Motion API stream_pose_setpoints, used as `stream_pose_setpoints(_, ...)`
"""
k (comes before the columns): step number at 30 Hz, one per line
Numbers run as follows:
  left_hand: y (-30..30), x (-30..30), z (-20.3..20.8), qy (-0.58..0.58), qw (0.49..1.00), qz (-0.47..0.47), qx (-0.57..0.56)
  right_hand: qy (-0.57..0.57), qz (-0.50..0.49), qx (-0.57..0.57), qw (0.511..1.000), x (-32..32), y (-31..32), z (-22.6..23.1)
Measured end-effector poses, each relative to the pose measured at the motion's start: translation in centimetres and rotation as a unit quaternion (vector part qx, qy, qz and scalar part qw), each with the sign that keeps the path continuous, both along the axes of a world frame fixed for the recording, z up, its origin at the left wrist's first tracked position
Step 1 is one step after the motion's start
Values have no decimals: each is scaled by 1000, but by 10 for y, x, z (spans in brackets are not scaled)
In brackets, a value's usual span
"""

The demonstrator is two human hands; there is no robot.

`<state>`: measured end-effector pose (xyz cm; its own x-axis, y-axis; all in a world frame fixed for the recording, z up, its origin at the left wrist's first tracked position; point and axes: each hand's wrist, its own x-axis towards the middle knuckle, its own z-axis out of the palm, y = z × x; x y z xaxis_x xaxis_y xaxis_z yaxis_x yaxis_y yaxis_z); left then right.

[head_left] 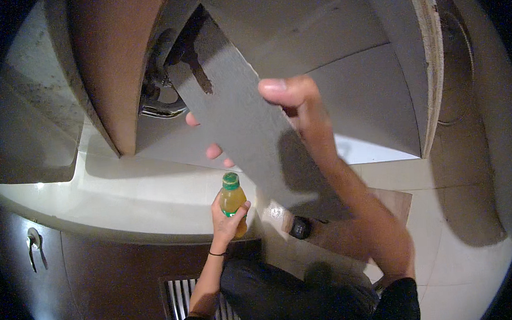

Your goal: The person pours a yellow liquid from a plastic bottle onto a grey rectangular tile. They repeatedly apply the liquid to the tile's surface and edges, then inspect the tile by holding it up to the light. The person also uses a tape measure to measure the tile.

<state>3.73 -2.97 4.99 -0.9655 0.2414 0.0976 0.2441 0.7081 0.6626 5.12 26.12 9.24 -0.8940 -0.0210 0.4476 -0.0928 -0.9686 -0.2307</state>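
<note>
In my right hand [308, 108] is a long grey flat board [239, 111], held up at a slant. The thumb presses on its right edge, and fingertips show past its left edge. A dark, irregular stain marks the board's upper end, and a shadow lies across its lower part. Lower down, my left hand [221, 221] wraps around a small bottle [231, 199] of yellow-orange liquid with a green cap. The bottle stands nearly upright in the grip, cap on. Beside the board's lower end is a small black watch-like thing [300, 227]; what bears it is unclear.
Ahead is an open cabinet with a brown side panel [109, 69], a rough-edged right panel [431, 64] and a shiny curved metal fitting [163, 111]. A pale ledge [137, 209] runs along the left. A dark door with a metal handle [34, 241] and a slatted grate [179, 294] lie lower left.
</note>
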Motion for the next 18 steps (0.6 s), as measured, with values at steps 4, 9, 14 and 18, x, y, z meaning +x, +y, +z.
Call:
stream_pose_setpoints(4, 6, 3, 6, -15, 1000, -9, -25, 93, -57, 103, 989, -17, 20, 1)
stream_pose_setpoints(9, 12, 6, 9, -15, 999, -16, -28, 106, -65, 69, 990, -14, 19, 6)
stream_pose_setpoints(14, -3, 4, 0, 30, 997, -8, -66, 92, -27, 19, 995, 3, -4, 4)
stream_pose_setpoints(18, -33, -5, -19, 103, 990, -40, -83, 99, -45, -12, 994, 12, -28, 10)
